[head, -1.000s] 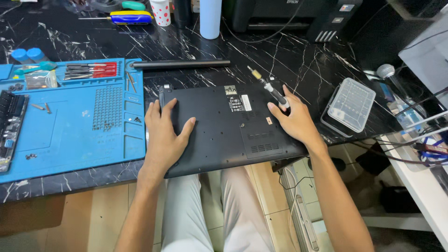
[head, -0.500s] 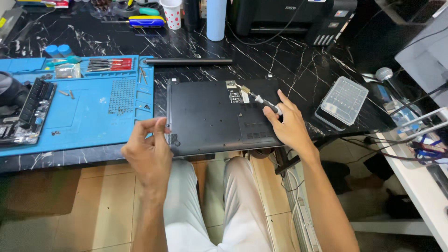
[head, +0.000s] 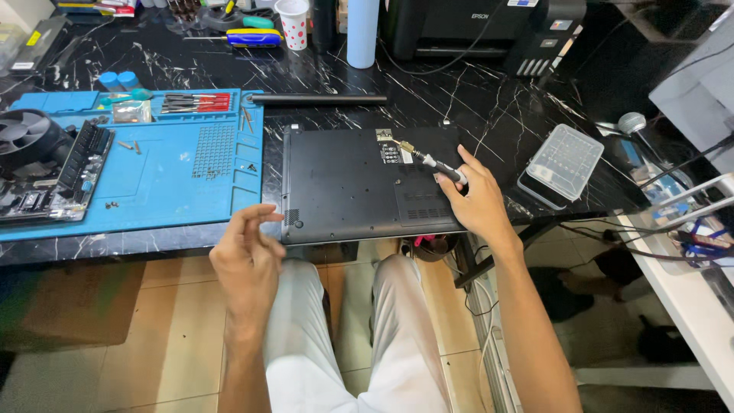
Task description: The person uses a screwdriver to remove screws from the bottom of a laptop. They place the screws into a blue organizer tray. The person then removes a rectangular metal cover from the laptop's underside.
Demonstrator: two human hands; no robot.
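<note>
Our right hand (head: 475, 200) grips a thin screwdriver (head: 432, 162) on the flat, stiff laptop (head: 359, 183) (probably heavy; best held by its edges). Our left hand (head: 246, 260) floats empty, fingers loose.

Electronics repair workshop, blue repair mat (head: 176, 191), screwdrivers (head: 195, 102), motherboard (head: 46, 172)
</note>
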